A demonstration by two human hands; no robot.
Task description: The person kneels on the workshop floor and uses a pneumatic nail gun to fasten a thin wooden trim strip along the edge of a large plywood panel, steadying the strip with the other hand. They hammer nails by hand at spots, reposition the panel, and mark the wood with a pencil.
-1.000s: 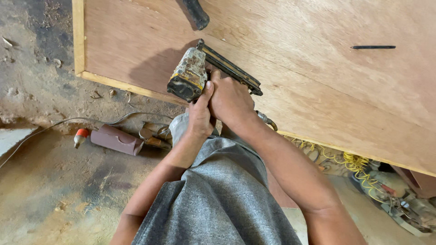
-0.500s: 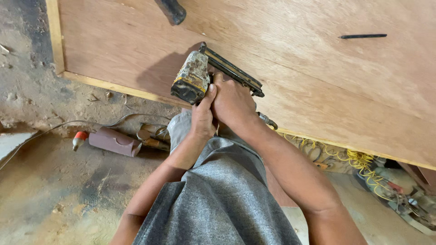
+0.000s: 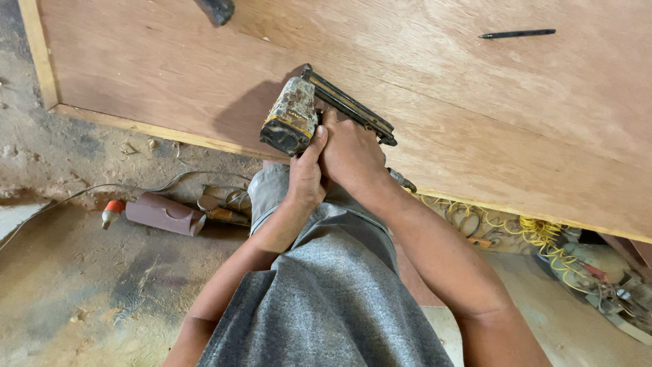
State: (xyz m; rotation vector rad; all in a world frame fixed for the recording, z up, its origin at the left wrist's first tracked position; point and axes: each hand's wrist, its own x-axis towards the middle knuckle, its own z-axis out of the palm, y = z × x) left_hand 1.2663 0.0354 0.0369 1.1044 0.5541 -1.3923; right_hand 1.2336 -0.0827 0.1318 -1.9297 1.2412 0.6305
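A worn yellow and black nail gun (image 3: 299, 115) rests nose-down on a large plywood sheet (image 3: 475, 102), near its front edge. My right hand (image 3: 353, 153) is wrapped around the gun's handle. My left hand (image 3: 305, 173) presses against the gun's back, thumb up along its body. The gun's long black magazine (image 3: 350, 105) points right across the wood. My knee in grey cloth (image 3: 326, 285) sits below both hands.
A black pencil (image 3: 517, 32) lies on the plywood at upper right. A dark tool handle (image 3: 216, 9) pokes in at the top. On the dusty floor lie a brown tool with a red tip (image 3: 159, 213), a cable and a coiled yellow hose (image 3: 536, 234).
The view has drifted, so the plywood's left corner sits further left in the frame. Both hands keep the same hold on the nail gun.
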